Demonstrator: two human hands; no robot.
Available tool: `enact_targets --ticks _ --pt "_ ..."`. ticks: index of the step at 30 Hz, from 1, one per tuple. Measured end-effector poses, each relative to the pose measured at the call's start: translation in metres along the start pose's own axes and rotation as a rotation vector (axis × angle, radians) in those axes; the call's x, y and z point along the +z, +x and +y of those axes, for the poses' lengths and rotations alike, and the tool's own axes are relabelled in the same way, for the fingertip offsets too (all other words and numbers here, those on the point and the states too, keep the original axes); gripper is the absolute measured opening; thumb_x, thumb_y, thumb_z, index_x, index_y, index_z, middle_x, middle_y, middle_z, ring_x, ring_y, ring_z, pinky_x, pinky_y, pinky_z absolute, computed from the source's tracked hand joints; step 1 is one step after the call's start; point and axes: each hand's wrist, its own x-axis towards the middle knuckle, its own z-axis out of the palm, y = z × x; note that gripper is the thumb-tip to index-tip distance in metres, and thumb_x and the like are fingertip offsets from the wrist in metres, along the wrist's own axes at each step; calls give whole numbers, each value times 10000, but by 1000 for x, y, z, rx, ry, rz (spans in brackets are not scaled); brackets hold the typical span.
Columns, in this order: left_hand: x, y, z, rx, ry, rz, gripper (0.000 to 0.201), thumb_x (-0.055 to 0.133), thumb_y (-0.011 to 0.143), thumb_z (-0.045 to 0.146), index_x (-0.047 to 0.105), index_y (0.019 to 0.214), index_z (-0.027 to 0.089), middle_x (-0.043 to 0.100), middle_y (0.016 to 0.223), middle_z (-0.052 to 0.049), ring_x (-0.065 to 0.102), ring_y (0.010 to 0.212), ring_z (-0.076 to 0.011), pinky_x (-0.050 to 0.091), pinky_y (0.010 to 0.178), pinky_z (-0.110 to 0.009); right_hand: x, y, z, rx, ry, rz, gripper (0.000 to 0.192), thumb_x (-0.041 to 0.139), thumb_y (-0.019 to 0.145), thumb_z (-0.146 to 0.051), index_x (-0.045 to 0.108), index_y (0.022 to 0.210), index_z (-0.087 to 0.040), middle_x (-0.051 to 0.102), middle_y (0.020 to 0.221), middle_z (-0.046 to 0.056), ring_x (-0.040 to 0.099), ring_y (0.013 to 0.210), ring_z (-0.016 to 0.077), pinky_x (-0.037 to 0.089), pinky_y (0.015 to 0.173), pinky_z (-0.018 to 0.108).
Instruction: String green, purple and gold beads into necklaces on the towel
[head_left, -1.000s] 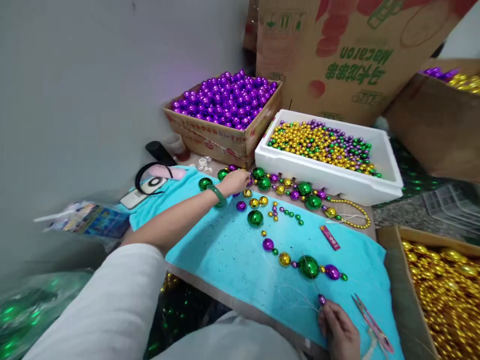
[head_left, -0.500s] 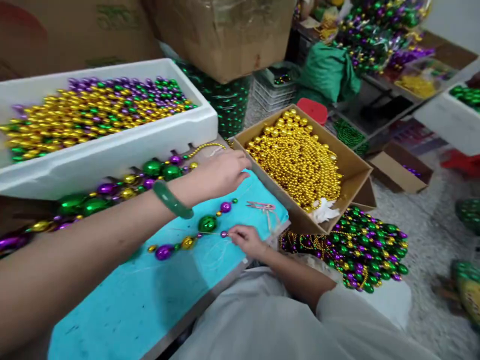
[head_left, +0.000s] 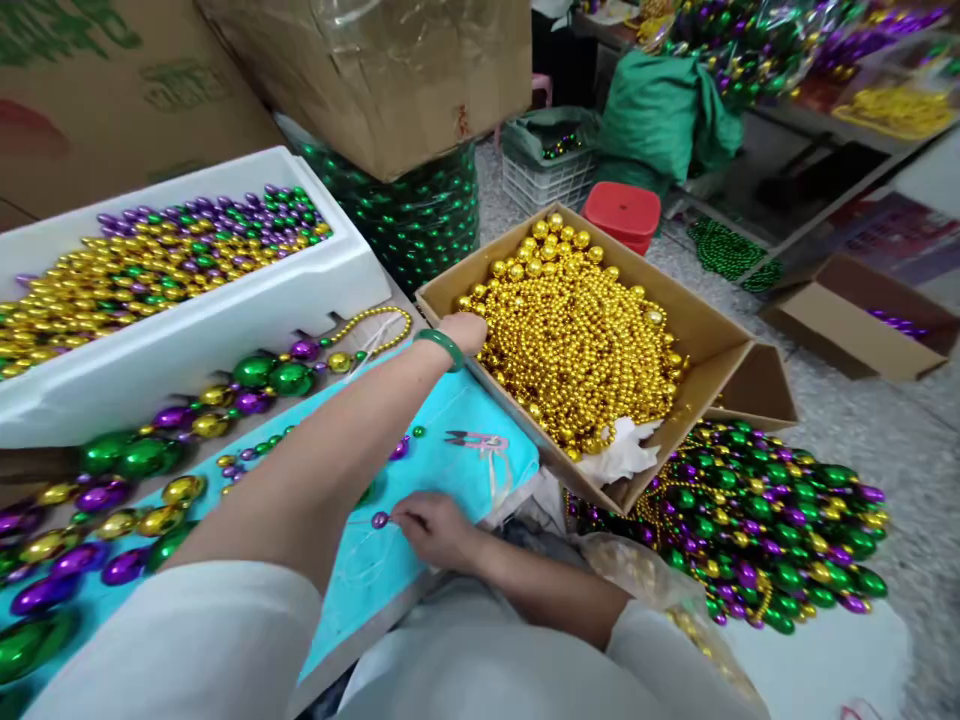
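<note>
My left hand (head_left: 463, 332), below a green bangle (head_left: 442, 345), is at the near-left wall of a cardboard box (head_left: 495, 385) of gold bead strands (head_left: 585, 340); its fingers are hidden. My right hand (head_left: 435, 530) pinches a thin clear string beside a small purple bead (head_left: 380, 520), low over the blue work surface (head_left: 390, 570). Loose string trails on the blue beneath it. Beyond the right hand lie pink-handled snips (head_left: 480, 440). Part of a bead string, with a purple bead (head_left: 400, 449) and a small green bead (head_left: 418, 432), shows past my left forearm.
A white foam box (head_left: 300, 270) of gold, purple and green beads stands at the left, with a large-bead necklace (head_left: 255, 372) along its front. Piled bead necklaces (head_left: 780, 520) lie at the right. A big carton (head_left: 390, 80) sits behind, near a red stool (head_left: 622, 212).
My left hand has moved from above the blue surface to the gold-bead box. The view has shifted, and my right hand keeps its pinch by the purple bead.
</note>
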Motion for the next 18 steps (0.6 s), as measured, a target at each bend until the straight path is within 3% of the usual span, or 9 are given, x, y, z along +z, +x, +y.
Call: enact_targets --ticks 6,12,15,18 --pt "14 26 19 -78 60 -161 430 773 634 148 749 1058 85 693 1155 -227 632 1131 -361 508 977 -418 -1 1 2 -22 -26 -30 201 447 930 -218 619 832 -184 707 857 54 634 800 146 478 775 244" --pt "24 23 35 -142 -35 -48 461 661 686 34 695 1146 35 623 1243 -289 571 1209 -409 468 986 -544 -2 1 4 -47 6 -42 183 439 904 -206 584 796 -182 687 826 64 612 758 158 476 741 263" --pt "4 12 26 -99 -141 14 384 671 716 78 723 1096 79 677 1165 -228 610 1161 -361 493 975 -464 -6 0 1 -6 31 -35 199 441 914 -231 612 823 -185 698 851 70 630 795 168 482 772 278" --pt "-29 -29 -7 21 -428 141 274 673 792 196 745 1056 176 725 1031 -112 680 978 -236 533 880 -334 -10 -1 -2 19 76 20 226 448 920 -266 643 832 -192 710 853 72 638 800 173 484 764 279"
